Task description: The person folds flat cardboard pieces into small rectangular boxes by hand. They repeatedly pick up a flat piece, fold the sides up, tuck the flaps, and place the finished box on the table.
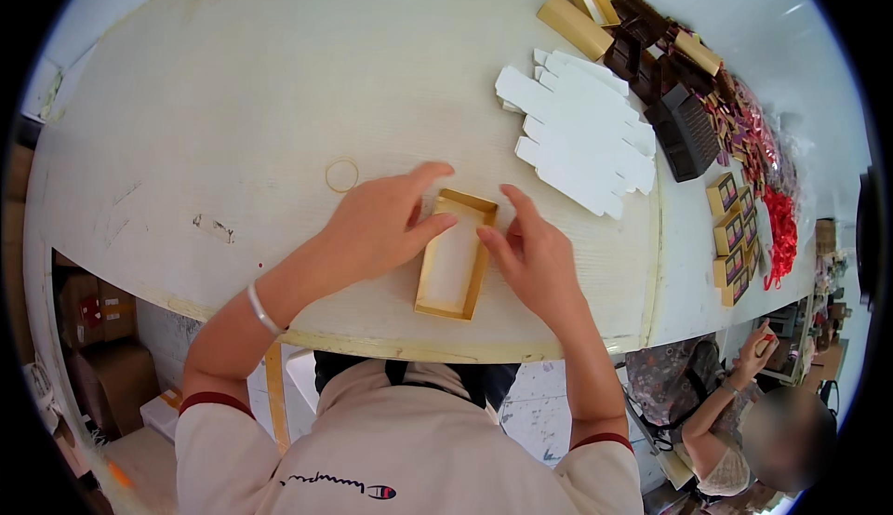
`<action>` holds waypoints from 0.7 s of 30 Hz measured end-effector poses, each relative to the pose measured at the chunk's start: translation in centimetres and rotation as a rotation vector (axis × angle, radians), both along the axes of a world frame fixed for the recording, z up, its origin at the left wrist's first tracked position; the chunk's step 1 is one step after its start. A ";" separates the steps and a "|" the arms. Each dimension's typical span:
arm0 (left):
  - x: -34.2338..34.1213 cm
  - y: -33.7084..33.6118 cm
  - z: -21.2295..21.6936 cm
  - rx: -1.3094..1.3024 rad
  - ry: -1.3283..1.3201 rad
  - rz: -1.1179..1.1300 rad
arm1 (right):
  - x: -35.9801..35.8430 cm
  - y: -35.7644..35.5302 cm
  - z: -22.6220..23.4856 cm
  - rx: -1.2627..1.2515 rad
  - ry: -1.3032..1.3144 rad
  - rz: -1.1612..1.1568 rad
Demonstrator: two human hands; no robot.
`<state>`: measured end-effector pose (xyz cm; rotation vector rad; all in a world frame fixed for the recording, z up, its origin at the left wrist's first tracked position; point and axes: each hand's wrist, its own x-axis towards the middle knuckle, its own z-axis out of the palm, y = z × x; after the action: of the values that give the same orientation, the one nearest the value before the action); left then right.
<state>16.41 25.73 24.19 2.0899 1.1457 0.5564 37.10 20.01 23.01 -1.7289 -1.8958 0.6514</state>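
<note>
Close to the near edge of the table [223,96]: one open-top gold box [453,264], lying flat, white floor showing, narrow ends pointing toward and away from the body. Set right between both hands.
Left hand [386,222]: thumb and index well apart. Thumb reaching over the left long wall toward the far end, index stretched out beyond it. Lower fingers mostly hidden, so can't tell about any squeeze on the wall.
Right hand [535,254]: also spread, thumb tip at the right long wall, index off to the outside of the far corner. Not clamped on anything, as far as visible; light touch or tiny gap, can't tell.
Gold walls: all four up, so probably at the straightening or checking stage, or maybe just letting go. Hard to call from one shot.
Far corners: next move, at a guess, calls for a gentle fingertip press, nothing heavy on thin-looking card.
Thin tan loop [341,159]: lying loose beyond the left forearm, apart from the box.
White card blanks [586,133]: stacked off to the right, well within reach.
Dark brown trays [686,133]: farther right, past the blanks, nothing touching them hand-wise.
</note>
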 end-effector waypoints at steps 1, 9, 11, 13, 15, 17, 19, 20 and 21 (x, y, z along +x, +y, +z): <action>0.6 1.0 -0.4 -0.039 -0.003 -0.052 | -0.5 1.2 1.0 -0.038 0.016 0.011; 5.2 3.5 5.8 0.090 0.248 -0.042 | -0.4 5.0 7.0 0.012 -0.062 -0.007; 5.4 3.6 8.4 0.065 0.242 -0.050 | 0.3 5.4 9.3 -0.036 -0.016 0.009; 5.1 3.8 10.5 0.032 0.189 -0.069 | 0.8 6.1 12.5 -0.163 0.008 0.029; 4.7 4.4 14.7 -0.123 0.133 -0.122 | 1.4 6.6 14.3 -0.180 -0.015 0.063; 3.9 4.4 19.8 -0.179 0.028 -0.109 | 2.1 6.8 16.2 -0.185 -0.030 0.088; 2.9 3.9 25.6 -0.129 -0.119 -0.036 | 3.1 6.7 18.3 -0.168 -0.028 0.098; 1.8 3.4 27.8 -0.209 -0.362 -0.195 | 4.4 7.4 20.0 -0.123 0.038 0.039; 0.5 2.7 29.7 -0.289 -0.598 -0.356 | 6.3 8.6 22.0 -0.076 0.107 -0.017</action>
<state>16.87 28.43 53.84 1.6556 0.4657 0.7252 43.39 28.60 45.01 -1.7185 -1.8026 0.8027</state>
